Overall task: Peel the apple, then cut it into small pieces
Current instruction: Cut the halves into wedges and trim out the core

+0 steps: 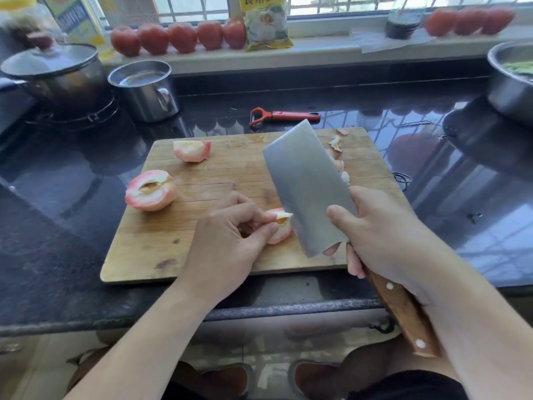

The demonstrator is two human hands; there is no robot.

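Head view, counter: dark polished stone counter (86,226) carrying a wooden cutting board (178,238) near its front edge.
Left hand: the left hand (227,243) rests on the board, fingers and thumb pinching a peeled apple piece (278,226), core side up.
Right hand: the right hand (383,235) is clamped round the wooden handle of a cleaver (305,186), thumb pressed on the flat of the blade.
Cleaver: blade tilted, tip pointing away from the person, its lower edge touching the pinched piece on that piece's right side.
Other apple pieces: a peeled half (150,190) lies cut face up at the board's left edge; a smaller wedge (192,150) lies near the far left corner, well apart from the hands.
Scraps: peel and core bits (336,144) lie at the far right of the board, partly hidden behind the blade.
Peeler: a red peeler (284,115) lies on the counter just beyond the board.
Behind: a steel cup (145,90), a lidded pot (54,73), and a row of tomatoes (178,37) on the window ledge.
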